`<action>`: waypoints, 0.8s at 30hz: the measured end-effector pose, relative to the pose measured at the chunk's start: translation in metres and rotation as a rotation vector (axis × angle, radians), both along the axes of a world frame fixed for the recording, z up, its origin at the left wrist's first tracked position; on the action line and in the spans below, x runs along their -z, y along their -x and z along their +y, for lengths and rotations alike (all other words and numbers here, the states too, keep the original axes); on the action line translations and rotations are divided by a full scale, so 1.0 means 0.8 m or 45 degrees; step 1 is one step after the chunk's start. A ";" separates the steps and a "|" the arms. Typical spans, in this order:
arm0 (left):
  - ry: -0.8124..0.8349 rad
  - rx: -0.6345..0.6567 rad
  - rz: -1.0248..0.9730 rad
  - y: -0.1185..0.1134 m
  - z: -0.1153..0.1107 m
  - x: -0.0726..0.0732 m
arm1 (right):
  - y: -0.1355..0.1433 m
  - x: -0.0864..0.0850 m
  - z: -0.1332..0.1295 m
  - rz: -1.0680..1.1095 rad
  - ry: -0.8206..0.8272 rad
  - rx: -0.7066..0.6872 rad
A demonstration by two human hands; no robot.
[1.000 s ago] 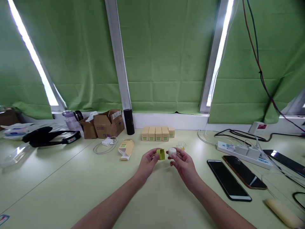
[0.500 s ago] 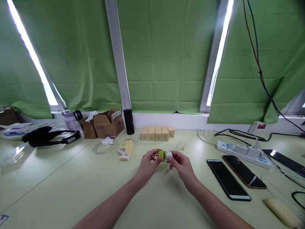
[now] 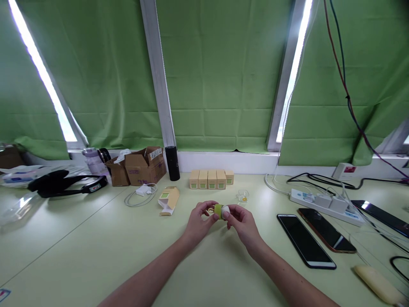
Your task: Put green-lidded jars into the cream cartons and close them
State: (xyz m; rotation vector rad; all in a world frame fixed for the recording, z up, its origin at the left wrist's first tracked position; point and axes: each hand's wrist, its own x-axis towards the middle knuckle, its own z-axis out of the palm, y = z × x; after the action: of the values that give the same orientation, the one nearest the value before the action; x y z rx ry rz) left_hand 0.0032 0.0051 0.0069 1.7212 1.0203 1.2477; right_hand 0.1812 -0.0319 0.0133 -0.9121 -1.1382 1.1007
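Pale green table (image 3: 96, 256), left hand (image 3: 198, 221) and right hand (image 3: 243, 222) — each grip pinching the green-and-white jar (image 3: 221, 210) between them

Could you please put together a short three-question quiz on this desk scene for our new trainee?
1. True or false: the green cap and the white jar are held apart from each other.
2. What lies flat on the table right of the right hand? A) two phones B) a laptop C) scissors
3. How many small beige boxes stand in the row by the wall?

Key: 1. False; they meet between the left hand and the right. 2. A. 3. Five.
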 end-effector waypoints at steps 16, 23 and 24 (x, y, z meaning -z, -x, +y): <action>-0.046 0.000 0.015 -0.003 0.001 0.002 | 0.003 -0.003 -0.003 -0.077 0.006 0.025; -0.043 0.018 0.017 -0.006 -0.003 0.000 | 0.006 0.005 -0.001 -0.045 0.000 0.020; -0.044 0.011 0.018 -0.006 -0.004 -0.001 | 0.006 0.007 -0.001 -0.039 0.003 0.017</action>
State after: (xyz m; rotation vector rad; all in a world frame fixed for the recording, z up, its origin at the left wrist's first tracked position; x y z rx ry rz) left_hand 0.0081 0.0019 0.0078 1.7615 1.0037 1.2559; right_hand 0.1763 -0.0324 0.0079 -0.9402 -1.1548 1.0810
